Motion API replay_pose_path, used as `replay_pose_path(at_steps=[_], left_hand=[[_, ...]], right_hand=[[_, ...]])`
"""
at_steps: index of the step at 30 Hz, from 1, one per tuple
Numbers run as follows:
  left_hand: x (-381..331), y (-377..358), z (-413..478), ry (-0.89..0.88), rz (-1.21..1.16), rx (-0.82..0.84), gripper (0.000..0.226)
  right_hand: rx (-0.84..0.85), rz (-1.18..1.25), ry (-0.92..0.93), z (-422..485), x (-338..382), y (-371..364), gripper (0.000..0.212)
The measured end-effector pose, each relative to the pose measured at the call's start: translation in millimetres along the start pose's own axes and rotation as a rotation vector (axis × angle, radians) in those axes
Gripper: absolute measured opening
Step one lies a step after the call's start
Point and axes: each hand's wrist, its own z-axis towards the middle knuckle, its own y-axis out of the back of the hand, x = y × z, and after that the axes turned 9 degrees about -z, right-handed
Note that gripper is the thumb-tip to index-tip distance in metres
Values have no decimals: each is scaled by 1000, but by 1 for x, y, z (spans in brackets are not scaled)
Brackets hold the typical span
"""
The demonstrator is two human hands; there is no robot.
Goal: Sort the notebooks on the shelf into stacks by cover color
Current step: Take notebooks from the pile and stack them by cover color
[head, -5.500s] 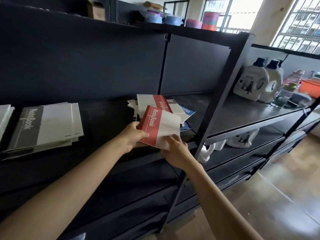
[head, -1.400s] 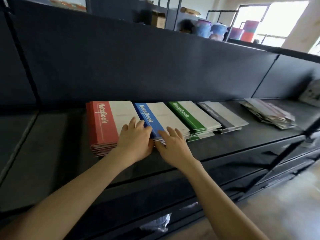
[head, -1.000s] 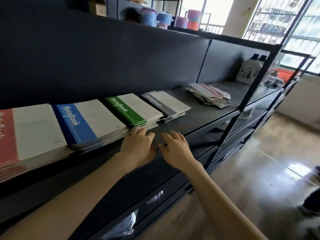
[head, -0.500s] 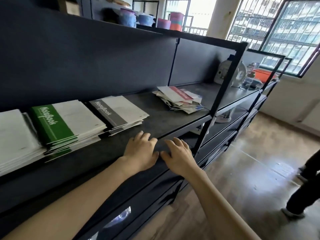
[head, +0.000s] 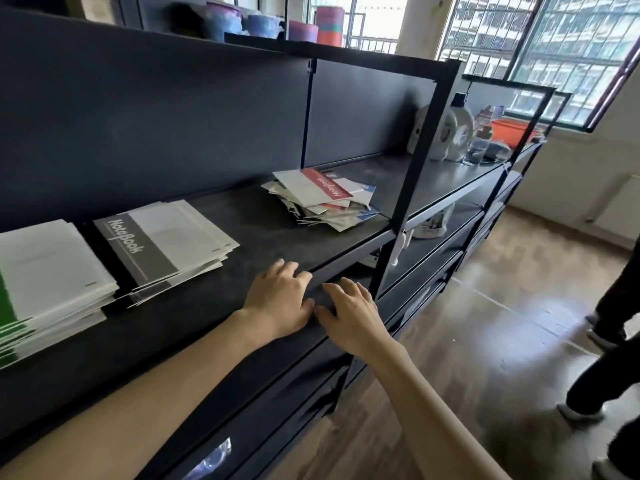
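Fingers (head: 288, 271) of both hands lie loosely spread and hold nothing: the left hand (head: 277, 301) rests palm-down on the front lip of the shelf (head: 263, 233), and the right hand (head: 351, 317) sits just beside it over the shelf's front edge, thumbs nearly touching, both forearms reaching up from the lower frame. Just to the left of the hands, a squared-up grey stack (head: 162, 240) of notebooks lies flat, and a green stack (head: 45, 285) sits beside it at the frame's edge, so at least two colours look sorted. Farther along the same board, well apart from the hands and close to the upright post, an unsorted pile (head: 325, 202) lies fanned and crooked, a red notebook (head: 323, 187) on top and blue corners showing beneath. By that pile, the job seems partly done, with several notebooks left to sort; neither hand touches any notebook.
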Motion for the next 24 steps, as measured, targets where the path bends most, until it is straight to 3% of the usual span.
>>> replay_pose_path(at_steps=[14,24], left_hand=[[-21,-5,175,-7,-37,-97,51],[-11,-4,255,110,-43,-150,46]], right_hand=[[-21,-18,38,147,-86,21,42],[-79,95,133,215,-109,25,50]])
